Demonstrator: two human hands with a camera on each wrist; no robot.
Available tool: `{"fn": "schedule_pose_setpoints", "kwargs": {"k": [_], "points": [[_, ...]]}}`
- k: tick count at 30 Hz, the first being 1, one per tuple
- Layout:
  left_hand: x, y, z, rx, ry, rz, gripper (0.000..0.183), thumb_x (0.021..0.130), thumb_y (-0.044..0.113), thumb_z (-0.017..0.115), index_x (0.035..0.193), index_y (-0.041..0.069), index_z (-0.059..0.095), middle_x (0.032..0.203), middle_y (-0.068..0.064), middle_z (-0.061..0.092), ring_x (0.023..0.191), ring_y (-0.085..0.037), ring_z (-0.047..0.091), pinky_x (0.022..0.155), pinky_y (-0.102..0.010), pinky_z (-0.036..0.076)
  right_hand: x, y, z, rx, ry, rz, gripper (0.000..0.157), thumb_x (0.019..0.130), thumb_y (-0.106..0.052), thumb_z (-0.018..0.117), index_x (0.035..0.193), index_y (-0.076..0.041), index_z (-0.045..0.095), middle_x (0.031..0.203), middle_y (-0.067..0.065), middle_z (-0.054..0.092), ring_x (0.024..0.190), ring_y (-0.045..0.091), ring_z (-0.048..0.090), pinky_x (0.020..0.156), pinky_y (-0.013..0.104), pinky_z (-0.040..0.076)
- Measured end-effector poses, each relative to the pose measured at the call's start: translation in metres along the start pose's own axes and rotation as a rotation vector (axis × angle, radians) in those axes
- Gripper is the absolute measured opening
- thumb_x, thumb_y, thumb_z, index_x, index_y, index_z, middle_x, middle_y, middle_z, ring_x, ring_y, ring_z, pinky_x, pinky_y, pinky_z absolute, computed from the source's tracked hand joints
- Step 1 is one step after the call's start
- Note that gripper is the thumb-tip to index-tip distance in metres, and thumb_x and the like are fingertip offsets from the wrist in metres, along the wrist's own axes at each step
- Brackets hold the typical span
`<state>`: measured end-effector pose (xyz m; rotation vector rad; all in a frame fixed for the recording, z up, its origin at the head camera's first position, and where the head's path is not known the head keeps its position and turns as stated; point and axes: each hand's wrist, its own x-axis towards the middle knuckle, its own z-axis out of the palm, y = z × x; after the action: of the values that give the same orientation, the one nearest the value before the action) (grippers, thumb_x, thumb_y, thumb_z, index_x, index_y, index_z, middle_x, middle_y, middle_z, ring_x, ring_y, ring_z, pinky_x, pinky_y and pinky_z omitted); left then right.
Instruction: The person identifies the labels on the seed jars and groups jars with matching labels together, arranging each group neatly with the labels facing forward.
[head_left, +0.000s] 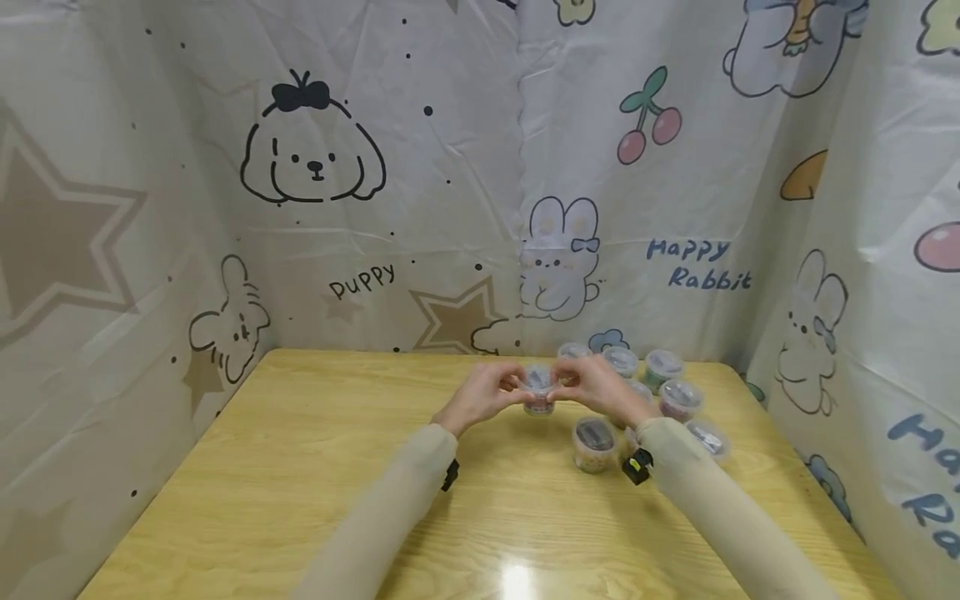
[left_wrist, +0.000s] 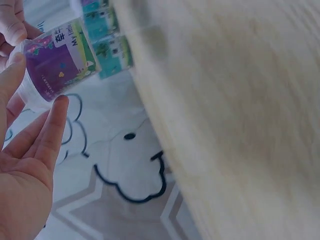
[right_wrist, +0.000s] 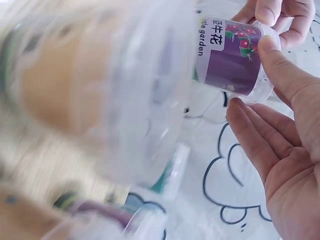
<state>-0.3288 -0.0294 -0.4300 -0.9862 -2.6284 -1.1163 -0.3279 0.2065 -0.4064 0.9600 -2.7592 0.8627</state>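
A small clear plastic cup (head_left: 538, 403) with a lid is held between both hands near the back of the table. Its label is purple with printed flowers and lettering, as the wrist views show on the cup (left_wrist: 52, 65) (right_wrist: 232, 65). My left hand (head_left: 483, 394) pinches the rim at the left with thumb and fingers. On the opposite side, my right hand (head_left: 600, 387) pinches the same rim, its thumb on the lid edge. Another lidded cup (head_left: 595, 450) stands nearest the right wrist, and its orange label looms blurred in the right wrist view.
Several more lidded cups stand at the back right, among them one with a green label (head_left: 663, 371) and one pinkish cup (head_left: 681, 400). The wooden table (head_left: 337, 467) is bounded by printed cloth (head_left: 450, 167) at the back and sides.
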Motion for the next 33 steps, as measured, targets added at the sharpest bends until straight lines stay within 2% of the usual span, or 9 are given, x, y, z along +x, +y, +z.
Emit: {"fn": "schedule_pose_setpoints", "kwargs": {"k": [4,7,13,17,25,33], "points": [[0.006,0.004,0.015,0.026,0.010,-0.027,0.021,0.088,0.030,0.074,0.099,0.013,0.068,0.108,-0.008,0.073,0.095,-0.022,0.072,0.081,-0.029,0.058,-0.007,0.012,-0.003,-0.050,0.004,-0.013,0.013,0.083,-0.030,0.078,0.085,-0.022,0.067,0.084,-0.010,0.067,0.082,0.011,0.069,0.073,0.030,0.057],[0.011,0.009,0.025,0.043,0.025,-0.059,0.022,0.088,0.030,0.074,0.100,0.013,0.070,0.109,-0.006,0.073,0.096,-0.023,0.071,0.082,-0.029,0.058,-0.010,0.018,-0.006,-0.096,0.017,-0.001,0.015,0.081,-0.031,0.079,0.085,-0.023,0.067,0.086,-0.009,0.070,0.079,0.014,0.066,0.071,0.033,0.056],[0.020,0.018,0.046,0.048,0.050,-0.128,0.022,0.086,0.029,0.076,0.101,0.014,0.072,0.110,-0.003,0.073,0.097,-0.020,0.071,0.082,-0.027,0.058,-0.017,0.028,-0.011,-0.119,0.000,0.083,0.017,0.080,-0.028,0.081,0.079,-0.022,0.066,0.082,-0.008,0.069,0.077,0.010,0.063,0.069,0.029,0.054],[0.025,0.025,0.057,0.030,0.085,-0.154,0.021,0.085,0.027,0.077,0.100,0.013,0.073,0.110,-0.005,0.074,0.100,-0.023,0.071,0.083,-0.030,0.058,-0.022,0.033,-0.013,-0.139,0.005,0.078,0.018,0.078,-0.024,0.083,0.078,-0.020,0.066,0.081,-0.007,0.068,0.078,0.010,0.063,0.070,0.030,0.054],[0.035,0.032,0.072,0.017,0.086,-0.208,0.018,0.085,0.017,0.077,0.101,0.009,0.073,0.111,-0.006,0.073,0.101,-0.023,0.071,0.082,-0.029,0.058,-0.026,0.041,-0.015,-0.186,-0.022,0.073,0.018,0.075,-0.020,0.085,0.077,-0.017,0.068,0.081,-0.001,0.067,0.078,0.016,0.061,0.072,0.033,0.053],[0.040,0.034,0.083,-0.013,0.062,-0.260,0.014,0.087,0.009,0.074,0.100,0.007,0.074,0.106,-0.008,0.074,0.098,-0.020,0.070,0.079,-0.025,0.057,-0.028,0.049,-0.014,-0.193,-0.084,0.109,0.017,0.077,-0.021,0.084,0.079,-0.014,0.069,0.082,0.000,0.066,0.073,0.013,0.055,0.065,0.028,0.048]]}}
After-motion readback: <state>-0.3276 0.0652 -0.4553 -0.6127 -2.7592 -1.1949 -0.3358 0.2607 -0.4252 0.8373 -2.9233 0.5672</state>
